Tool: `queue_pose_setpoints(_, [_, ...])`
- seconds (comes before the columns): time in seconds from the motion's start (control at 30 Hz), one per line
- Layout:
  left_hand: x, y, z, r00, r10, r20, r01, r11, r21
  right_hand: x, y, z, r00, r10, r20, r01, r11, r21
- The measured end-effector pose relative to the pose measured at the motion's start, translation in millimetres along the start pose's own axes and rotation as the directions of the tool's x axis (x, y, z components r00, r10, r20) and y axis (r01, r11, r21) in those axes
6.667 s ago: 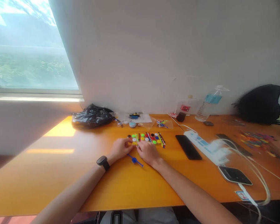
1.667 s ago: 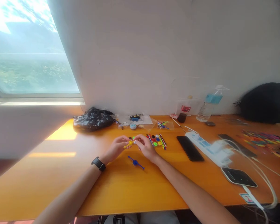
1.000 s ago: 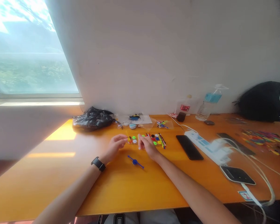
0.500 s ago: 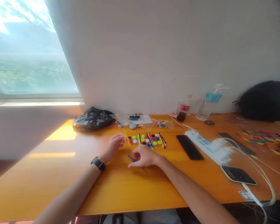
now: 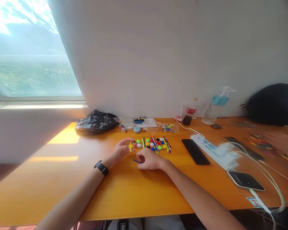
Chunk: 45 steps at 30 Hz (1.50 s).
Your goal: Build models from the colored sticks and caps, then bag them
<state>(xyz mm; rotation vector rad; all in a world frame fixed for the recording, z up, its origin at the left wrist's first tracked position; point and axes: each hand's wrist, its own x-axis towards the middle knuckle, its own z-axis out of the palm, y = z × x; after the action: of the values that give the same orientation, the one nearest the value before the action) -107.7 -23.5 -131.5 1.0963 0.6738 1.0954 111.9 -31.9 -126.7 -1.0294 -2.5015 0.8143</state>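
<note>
My left hand (image 5: 121,150), with a black watch on its wrist, pinches a small yellow stick-and-disc piece (image 5: 130,146) just above the orange table (image 5: 134,191). My right hand (image 5: 148,158) is closed on a blue stick-and-disc piece (image 5: 135,161), whose left end pokes out from under the fingers. Just beyond both hands lies a cluster of small coloured discs and sticks (image 5: 153,143).
A black plastic bag (image 5: 96,121) lies at the back left. A black phone (image 5: 195,151), a white power strip (image 5: 213,150) with cables, and another phone (image 5: 244,180) lie to the right. A water bottle (image 5: 214,110) stands by the wall. Another person's hand (image 5: 279,142) is at the far right.
My right hand came down from beside the left hand onto the blue piece and closed on it. My left hand kept the yellow piece. A second person's hand moved in at the right.
</note>
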Motion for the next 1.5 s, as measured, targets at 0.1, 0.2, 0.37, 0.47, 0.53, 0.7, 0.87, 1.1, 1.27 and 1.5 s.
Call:
queue_pose_setpoints(0.1, [-5, 1, 3.2, 0.999, -0.043, 0.031, 0.035, 0.975, 0.221, 1, 2, 0, 0.999, 0.027, -0.044, -0.028, 0.999, -0.041])
queue_pose_setpoints(0.2, [-9, 5, 9.0, 0.996, -0.043, 0.078, 0.009, 0.92, 0.391, 1, 2, -1, 0.996, 0.075, -0.056, -0.08, 0.993, -0.086])
queue_pose_setpoints(0.37, [-12, 12, 17.2, 0.996, -0.054, 0.077, 0.011, 0.882, 0.471, 1, 0, -3, 0.998, 0.049, -0.027, -0.05, 0.997, -0.055])
queue_pose_setpoints(0.47, [-12, 10, 17.6, 0.986, -0.057, 0.157, -0.024, 0.882, 0.471, 0, 0, -4, 0.998, 0.039, 0.042, -0.039, 0.999, -0.004])
queue_pose_setpoints(0.53, [-11, 6, 16.7, 0.98, -0.055, 0.189, -0.044, 0.875, 0.481, -1, 0, -5, 0.995, 0.036, 0.088, -0.038, 0.999, 0.015])
queue_pose_setpoints(0.7, [-9, 1, 14.5, 0.981, 0.018, 0.196, -0.133, 0.792, 0.596, 0, 0, -10, 0.998, 0.031, 0.047, -0.032, 0.999, 0.013])
queue_pose_setpoints(0.87, [-9, -2, 11.5, 0.978, -0.032, 0.206, -0.099, 0.798, 0.595, 2, -1, -19, 0.961, 0.108, -0.254, -0.165, 0.962, -0.217])
queue_pose_setpoints(1.1, [-9, -10, 10.8, 0.953, -0.056, 0.299, -0.11, 0.851, 0.513, -1, -2, -23, 0.941, 0.158, -0.299, -0.268, 0.887, -0.375])
queue_pose_setpoints(1.27, [-6, -9, 9.9, 0.98, 0.13, 0.151, -0.199, 0.708, 0.678, -2, -7, -23, 0.95, 0.192, -0.246, -0.28, 0.872, -0.401])
queue_pose_setpoints(1.5, [-7, -2, 7.7, 0.909, 0.308, 0.28, -0.387, 0.377, 0.841, -3, -11, -25, 0.956, 0.212, -0.202, -0.285, 0.833, -0.474])
